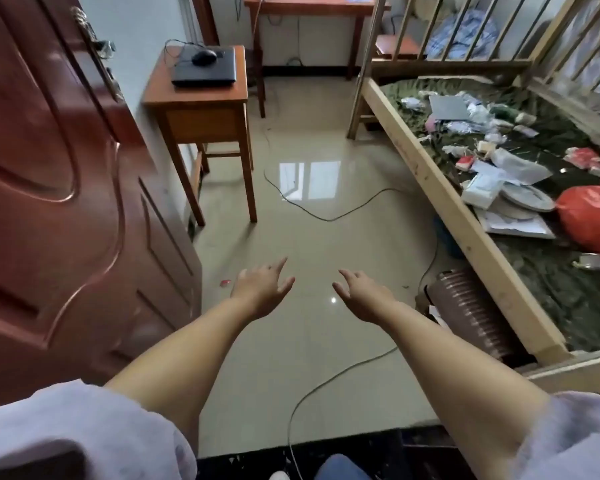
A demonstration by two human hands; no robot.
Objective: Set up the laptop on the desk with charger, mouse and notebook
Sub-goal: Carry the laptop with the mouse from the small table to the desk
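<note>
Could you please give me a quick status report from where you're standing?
Left hand and right hand both open, empty. Laptop closed on small desk, mouse on top. Cable trails across the floor ahead.

Far desk [312, 8] cut by top edge; mouse [204, 57] cable end hidden behind laptop [205, 69].

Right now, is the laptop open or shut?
Shut: the laptop lies flat on the small desk, with the mouse resting on its lid.

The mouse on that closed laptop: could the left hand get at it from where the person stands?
Probably not yet: the mouse sits across open floor, well beyond the empty left hand. Nothing blocks the way.
</note>
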